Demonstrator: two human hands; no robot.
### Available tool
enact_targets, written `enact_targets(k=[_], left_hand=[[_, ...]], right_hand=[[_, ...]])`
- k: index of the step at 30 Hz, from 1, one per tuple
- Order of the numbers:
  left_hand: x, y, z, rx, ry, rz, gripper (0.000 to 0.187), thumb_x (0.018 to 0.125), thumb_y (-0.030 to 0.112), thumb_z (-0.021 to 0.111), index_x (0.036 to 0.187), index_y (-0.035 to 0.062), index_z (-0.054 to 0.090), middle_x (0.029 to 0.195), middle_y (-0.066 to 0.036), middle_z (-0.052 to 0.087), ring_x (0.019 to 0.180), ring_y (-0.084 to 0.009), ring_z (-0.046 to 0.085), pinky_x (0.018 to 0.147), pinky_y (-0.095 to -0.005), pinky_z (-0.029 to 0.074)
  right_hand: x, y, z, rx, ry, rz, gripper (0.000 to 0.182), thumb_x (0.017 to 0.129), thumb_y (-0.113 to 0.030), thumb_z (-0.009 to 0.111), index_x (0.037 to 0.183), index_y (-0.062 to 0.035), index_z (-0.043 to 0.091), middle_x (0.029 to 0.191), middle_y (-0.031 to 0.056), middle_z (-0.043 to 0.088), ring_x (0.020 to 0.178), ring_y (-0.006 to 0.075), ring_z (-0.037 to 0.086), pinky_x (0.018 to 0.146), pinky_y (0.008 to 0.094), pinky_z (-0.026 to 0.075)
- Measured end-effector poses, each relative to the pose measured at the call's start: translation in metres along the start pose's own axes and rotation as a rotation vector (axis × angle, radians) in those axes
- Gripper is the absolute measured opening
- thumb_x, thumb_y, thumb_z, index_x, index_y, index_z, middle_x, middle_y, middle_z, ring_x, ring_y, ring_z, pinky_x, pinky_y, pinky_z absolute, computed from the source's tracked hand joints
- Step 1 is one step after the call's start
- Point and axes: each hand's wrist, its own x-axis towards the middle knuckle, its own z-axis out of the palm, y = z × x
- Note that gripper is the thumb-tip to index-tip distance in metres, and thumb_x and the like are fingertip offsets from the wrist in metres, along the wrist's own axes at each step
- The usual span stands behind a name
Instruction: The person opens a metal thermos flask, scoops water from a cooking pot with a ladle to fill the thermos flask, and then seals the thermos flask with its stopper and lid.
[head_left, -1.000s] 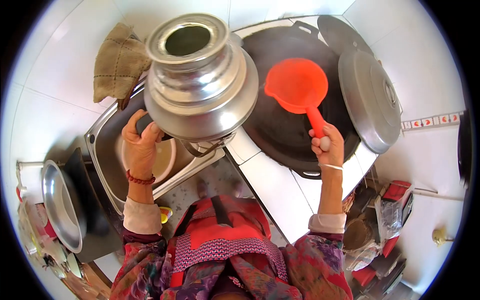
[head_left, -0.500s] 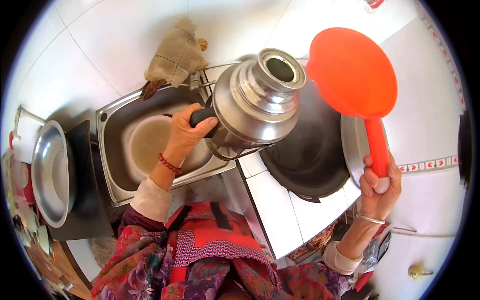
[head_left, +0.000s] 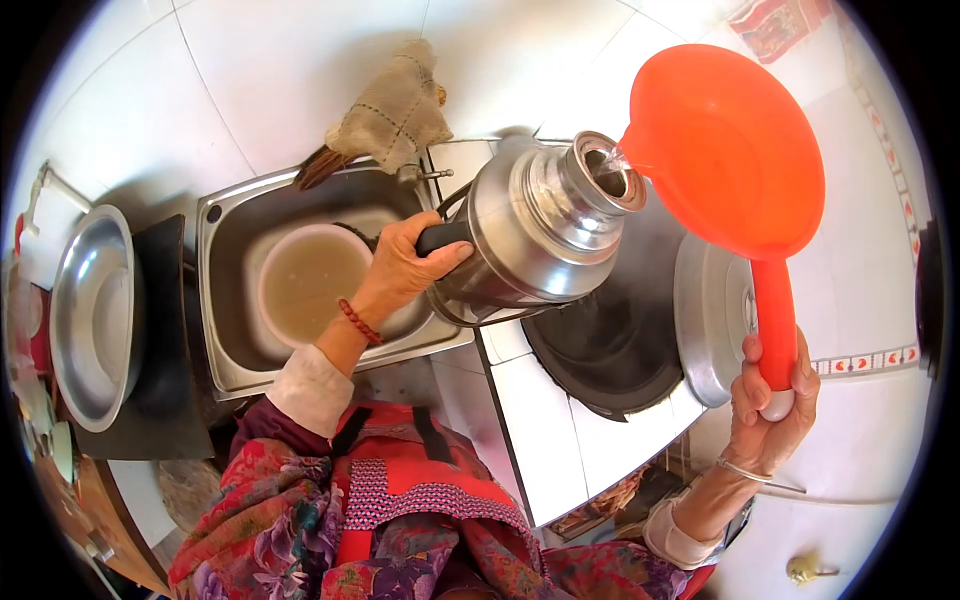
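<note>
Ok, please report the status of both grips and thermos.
Left grip holds metal thermos by black handle. Right grip holds tilted red dipper. Clear liquid runs from dipper into thermos mouth. Nothing visibly blocking.

Two hands (head_left: 402,264), one flask (head_left: 512,240), one ladle (head_left: 735,150), one wok (head_left: 610,355), one sink (head_left: 232,275) and two basins (head_left: 96,320) show.

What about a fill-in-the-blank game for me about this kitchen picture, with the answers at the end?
1. The left hand grips the flask by its ____ handle.
2. Water pours from the ladle, held in the right hand, into the ____.
3. The basin of cloudy liquid stands inside the ____.
4. The beaded bracelet is on the ____ wrist.

Missing words: black; flask; sink; left.
</note>
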Motion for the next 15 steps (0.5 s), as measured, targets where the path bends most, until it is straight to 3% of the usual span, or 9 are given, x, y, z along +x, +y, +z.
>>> enact_targets(k=[15], left_hand=[[0.0008, 0.0037, -0.0028, 0.14, -0.021, -0.004, 0.034, 0.07, 0.031, 0.07, 0.07, 0.001, 0.053, 0.058, -0.008, 0.05, 0.051, -0.0148, 0.046, 0.048, -0.0281, 0.039]], right_hand=[[-0.0036, -0.0016, 0.0032, -0.082, 0.037, -0.038, 0.054, 0.079, -0.019, 0.055, 0.12, 0.0089, 0.033, 0.082, 0.0265, 0.051, 0.042, 0.0129, 0.044, 0.03, 0.0171, 0.032]])
